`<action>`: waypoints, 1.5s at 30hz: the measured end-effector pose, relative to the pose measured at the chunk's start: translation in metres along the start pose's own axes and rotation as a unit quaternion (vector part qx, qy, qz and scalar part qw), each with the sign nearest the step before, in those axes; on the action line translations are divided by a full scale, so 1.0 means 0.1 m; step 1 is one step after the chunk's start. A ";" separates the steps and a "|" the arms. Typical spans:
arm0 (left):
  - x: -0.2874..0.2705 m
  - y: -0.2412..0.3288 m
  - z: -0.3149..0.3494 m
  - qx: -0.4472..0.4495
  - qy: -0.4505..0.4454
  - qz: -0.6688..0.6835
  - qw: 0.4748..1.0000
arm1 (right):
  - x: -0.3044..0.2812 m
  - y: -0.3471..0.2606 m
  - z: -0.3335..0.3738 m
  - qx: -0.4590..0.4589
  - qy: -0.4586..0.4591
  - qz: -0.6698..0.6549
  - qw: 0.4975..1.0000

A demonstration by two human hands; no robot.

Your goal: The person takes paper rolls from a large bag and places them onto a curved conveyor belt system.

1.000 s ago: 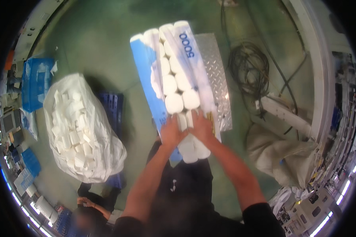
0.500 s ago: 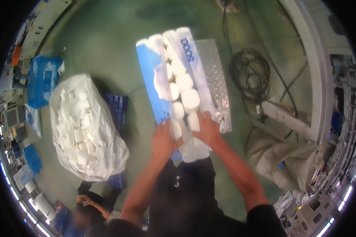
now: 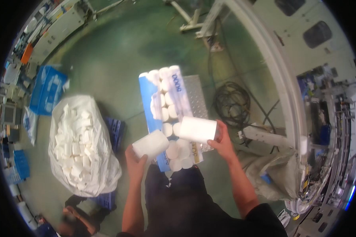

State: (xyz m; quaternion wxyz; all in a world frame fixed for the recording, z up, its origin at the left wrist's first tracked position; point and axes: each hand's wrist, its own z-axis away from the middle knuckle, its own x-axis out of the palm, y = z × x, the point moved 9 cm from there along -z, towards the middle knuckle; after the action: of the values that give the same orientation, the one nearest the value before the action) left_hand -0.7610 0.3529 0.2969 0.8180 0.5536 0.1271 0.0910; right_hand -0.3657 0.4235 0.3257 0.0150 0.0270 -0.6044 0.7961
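Note:
My left hand (image 3: 136, 162) is closed round the outer end of a white paper roll (image 3: 151, 144), its thumb along the side. In my right hand (image 3: 224, 143) is a second white paper roll (image 3: 198, 129), gripped at its right end. Both rolls are raised over the near part of a long blue-and-white plastic pack (image 3: 149, 108). The pack's film is torn along the top, and rows of white rolls (image 3: 170, 112) show inside. Where I hold the rolls, they hide part of the pack.
Left of the pack, a big white bag (image 3: 58, 160) full of loose white rolls rests on a blue pallet (image 3: 115, 132). A metal tread plate (image 3: 197, 94), coiled cable (image 3: 232, 98) and grey sack (image 3: 275, 173) lie right. A blue crate (image 3: 41, 98) stands far left; another person (image 3: 81, 221) is lower left.
Both hands have come up and apart from the pack, each taking out a paper roll. The view has shifted, showing more of the machine on the right.

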 end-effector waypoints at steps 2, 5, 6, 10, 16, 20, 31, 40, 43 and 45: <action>0.07 0.18 0.08 0.000 -0.030 0.018 0.999 | -0.04 -0.34 0.21 -0.042 0.017 -0.082 0.996; 0.13 0.32 0.15 0.019 -0.079 0.033 0.996 | -0.04 -0.78 0.57 -0.111 0.042 -0.101 0.988; 0.15 0.40 0.18 0.021 -0.094 0.031 0.995 | -0.04 -0.89 0.70 -0.132 0.053 -0.095 0.985; 0.13 0.47 0.26 0.039 -0.133 0.028 0.990 | -0.04 -1.33 1.37 -0.220 0.121 -0.076 0.965; 0.27 0.35 0.49 -0.028 -0.227 0.170 0.959 | -0.19 -1.22 2.30 -0.232 0.063 -0.541 0.806; 0.60 0.25 0.77 -0.079 -0.324 0.205 0.920 | -0.24 -1.54 2.99 -0.314 0.008 -0.593 0.741; 1.91 0.36 2.01 -0.290 -0.373 0.314 0.824 | -1.12 -1.54 4.00 -0.413 0.033 -0.624 0.663; 3.68 1.22 3.46 -0.302 -0.556 0.549 0.546 | -2.56 -0.95 4.47 -0.328 0.098 -0.618 0.708; 3.95 1.50 3.66 -0.279 -0.556 0.607 0.494 | -2.86 -0.88 4.48 -0.287 0.109 -0.618 0.724; 4.11 1.65 3.73 -0.261 -0.555 0.632 0.474 | -3.02 -0.90 4.49 -0.282 0.095 -0.615 0.731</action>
State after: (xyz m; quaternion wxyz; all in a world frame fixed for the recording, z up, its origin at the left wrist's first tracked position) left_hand -0.2565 0.2043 0.5385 0.5455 0.1801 -0.7671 0.2857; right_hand -0.0479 0.0180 0.5141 0.5650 0.3117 -0.6480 0.4047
